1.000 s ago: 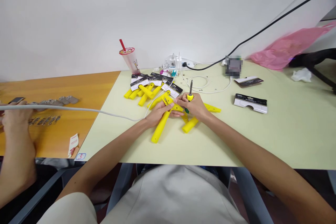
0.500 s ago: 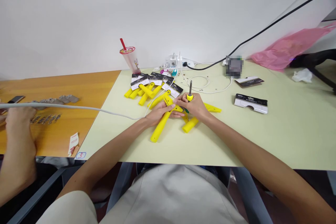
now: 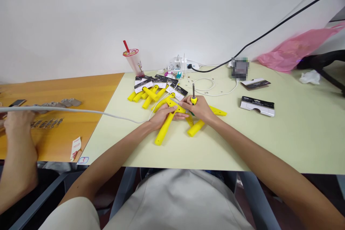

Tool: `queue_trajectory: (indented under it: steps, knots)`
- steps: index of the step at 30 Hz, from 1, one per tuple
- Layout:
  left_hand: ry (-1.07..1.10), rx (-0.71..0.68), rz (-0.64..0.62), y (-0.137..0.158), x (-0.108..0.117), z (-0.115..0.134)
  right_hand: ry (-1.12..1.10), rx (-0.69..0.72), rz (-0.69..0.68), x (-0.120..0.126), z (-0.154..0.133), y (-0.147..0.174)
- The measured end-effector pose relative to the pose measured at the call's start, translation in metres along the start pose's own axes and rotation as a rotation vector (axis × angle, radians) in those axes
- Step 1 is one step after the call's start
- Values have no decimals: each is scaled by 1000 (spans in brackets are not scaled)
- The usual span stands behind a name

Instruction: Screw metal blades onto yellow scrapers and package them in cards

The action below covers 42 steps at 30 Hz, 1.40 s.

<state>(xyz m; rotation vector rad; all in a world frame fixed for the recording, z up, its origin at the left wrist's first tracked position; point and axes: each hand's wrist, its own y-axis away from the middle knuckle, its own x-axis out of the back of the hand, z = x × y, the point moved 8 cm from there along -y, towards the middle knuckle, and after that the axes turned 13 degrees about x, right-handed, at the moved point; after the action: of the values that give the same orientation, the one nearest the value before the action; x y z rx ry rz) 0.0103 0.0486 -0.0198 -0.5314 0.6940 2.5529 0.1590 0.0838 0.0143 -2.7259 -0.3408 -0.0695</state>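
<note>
My left hand (image 3: 159,118) is wrapped round a yellow T-shaped scraper (image 3: 165,129), thumb on its head, handle slanting toward me. My right hand (image 3: 201,108) grips a screwdriver (image 3: 193,97) with a yellow-and-green handle, its shaft pointing up. The right thumb and forefinger reach to the right end of the scraper's head. A thin greyish strip shows along the head's far edge; I cannot make out exactly what it is. Another yellow scraper (image 3: 196,128) lies under and beside my right hand. Several more yellow scrapers (image 3: 149,93) with black-and-white cards (image 3: 144,84) lie beyond my left hand.
A cup with a red straw (image 3: 133,61) and a power strip (image 3: 185,64) stand by the wall. A white cable (image 3: 121,116) crosses at left. Loose cards (image 3: 257,106) lie at right. A co-worker's arm (image 3: 20,143) rests at the orange table (image 3: 94,97).
The held scraper's head has tilted slightly, and the thin greyish strip along it shows more clearly. My right hand and the screwdriver have shifted a little to the left.
</note>
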Motion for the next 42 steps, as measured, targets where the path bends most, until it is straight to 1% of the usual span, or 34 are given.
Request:
queue_trajectory:
  steps: [3,5,10,13,20,26,33,42]
  knots:
    - [-8,17,3,0,0,-2,-29,-42,4,-1,2,1]
    - [-24,31,27,0,3,-3,-44,-58,9,-1,3,1]
    - [-75,41,123,0,11,-4,-35,-14,26,3,2,-2]
    - [-95,15,148,1,13,-3,-39,-13,17,3,3,-2]
    - [-145,-77,144,2,12,3,-17,-9,-8,3,0,-3]
    - [-176,-129,147,6,9,8,-23,27,-27,2,-4,-3]
    - [-196,-149,158,8,8,11,-24,42,-29,3,-9,-3]
    - [-220,-137,168,9,9,12,-41,43,-30,3,-11,-3]
